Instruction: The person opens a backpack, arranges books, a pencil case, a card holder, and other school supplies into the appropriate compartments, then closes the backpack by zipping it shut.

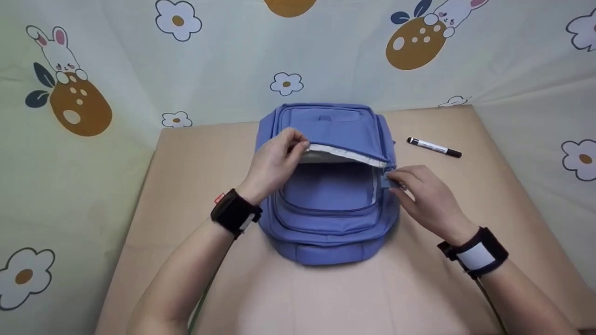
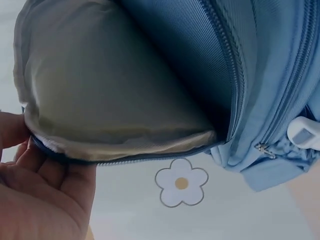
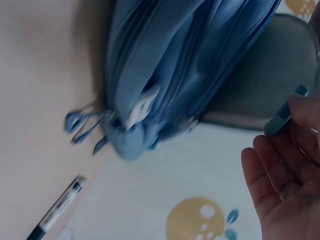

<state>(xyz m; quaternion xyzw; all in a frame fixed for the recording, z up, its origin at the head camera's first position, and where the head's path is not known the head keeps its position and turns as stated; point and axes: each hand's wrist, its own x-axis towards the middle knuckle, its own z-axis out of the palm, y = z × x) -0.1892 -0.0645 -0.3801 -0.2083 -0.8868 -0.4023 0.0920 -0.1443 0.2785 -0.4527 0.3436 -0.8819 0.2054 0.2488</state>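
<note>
A blue backpack lies on the table with its front pocket unzipped. My left hand pinches the top edge of the pocket's flap between thumb and fingers, holding it up so its pale lining shows. Inside, the blue pocket interior is visible, its depth in shadow. At the pocket's right side, my right hand pinches a small, flat blue stick-like object between thumb and fingers. In the right wrist view it overlaps the flap's lining, and its exact kind cannot be told.
A black-and-white marker lies on the table to the right of the backpack. In the left wrist view, a white plastic piece sits at the bag's side near a metal zipper pull. A patterned curtain hangs behind and beside the table.
</note>
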